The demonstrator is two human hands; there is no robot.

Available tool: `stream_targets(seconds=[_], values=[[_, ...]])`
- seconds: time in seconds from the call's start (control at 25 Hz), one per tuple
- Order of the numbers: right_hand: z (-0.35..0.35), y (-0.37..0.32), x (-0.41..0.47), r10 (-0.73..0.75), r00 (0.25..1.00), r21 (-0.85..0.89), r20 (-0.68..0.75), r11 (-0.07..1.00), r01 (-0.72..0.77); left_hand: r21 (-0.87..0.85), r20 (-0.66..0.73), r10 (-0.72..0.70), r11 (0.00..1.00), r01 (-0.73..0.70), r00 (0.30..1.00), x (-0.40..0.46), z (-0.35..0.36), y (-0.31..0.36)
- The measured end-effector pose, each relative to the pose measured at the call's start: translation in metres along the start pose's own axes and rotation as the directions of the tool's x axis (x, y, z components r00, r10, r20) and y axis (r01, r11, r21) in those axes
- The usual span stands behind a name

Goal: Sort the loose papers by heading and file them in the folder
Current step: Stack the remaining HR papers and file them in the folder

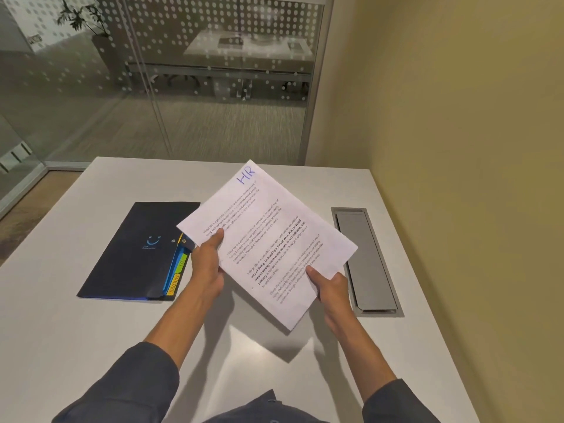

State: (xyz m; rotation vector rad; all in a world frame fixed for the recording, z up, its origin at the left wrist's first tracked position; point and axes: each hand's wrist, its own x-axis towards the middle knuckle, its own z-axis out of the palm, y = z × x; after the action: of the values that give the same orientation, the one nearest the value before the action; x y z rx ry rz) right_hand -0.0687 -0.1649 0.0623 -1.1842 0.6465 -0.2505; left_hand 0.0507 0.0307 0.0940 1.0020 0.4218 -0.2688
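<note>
Bare table [91, 346] lies near both hands; the folder [134, 254] blocks left, cable hatch [366, 264] right

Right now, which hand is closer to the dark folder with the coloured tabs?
Left. The left hand grips the paper just beside the folder, right next to its tabs. The right hand grips the paper's other side, further away.
</note>
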Motion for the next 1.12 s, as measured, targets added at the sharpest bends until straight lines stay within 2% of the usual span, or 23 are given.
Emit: stream_targets(seconds=[0.12, 0.24, 0.32, 0.44, 0.56, 0.8, 1.0, 1.12], values=[[-0.017, -0.012, 0.008, -0.132, 0.990, -0.222, -0.050, 0.968, 0.118, 0.050, -0.074, 0.127, 0.991, -0.124, 0.989, -0.002, -0.004, 0.022], [-0.031, -0.020, 0.015, -0.211, 0.976, -0.332, -0.044, 0.925, 0.185, 0.343, 0.043, 0.227, 0.911, -0.227, 0.973, 0.000, -0.012, 0.035], [-0.034, -0.018, 0.016, -0.234, 0.972, -0.361, -0.002, 0.907, 0.217, 0.496, 0.151, 0.216, 0.828, -0.263, 0.965, 0.002, -0.016, 0.029], [-0.028, -0.010, 0.013, -0.262, 0.964, -0.385, 0.044, 0.886, 0.259, 0.592, 0.153, 0.118, 0.784, -0.187, 0.981, 0.001, -0.020, 0.008], [-0.021, 0.006, 0.009, -0.228, 0.973, -0.352, 0.025, 0.909, 0.222, 0.608, 0.098, 0.058, 0.787, -0.106, 0.993, -0.002, -0.026, -0.017], [-0.023, 0.024, 0.009, -0.132, 0.989, -0.356, -0.064, 0.929, 0.101, 0.571, 0.091, 0.074, 0.814, -0.112, 0.993, -0.009, -0.033, -0.038], [-0.026, 0.022, 0.014, -0.111, 0.993, -0.398, -0.024, 0.913, 0.093, 0.574, 0.086, 0.068, 0.812, -0.106, 0.994, -0.007, -0.038, -0.036], [-0.033, 0.021, 0.014, -0.149, 0.988, -0.385, 0.031, 0.911, 0.150, 0.577, 0.113, 0.059, 0.809, -0.114, 0.992, -0.009, -0.041, -0.038]])
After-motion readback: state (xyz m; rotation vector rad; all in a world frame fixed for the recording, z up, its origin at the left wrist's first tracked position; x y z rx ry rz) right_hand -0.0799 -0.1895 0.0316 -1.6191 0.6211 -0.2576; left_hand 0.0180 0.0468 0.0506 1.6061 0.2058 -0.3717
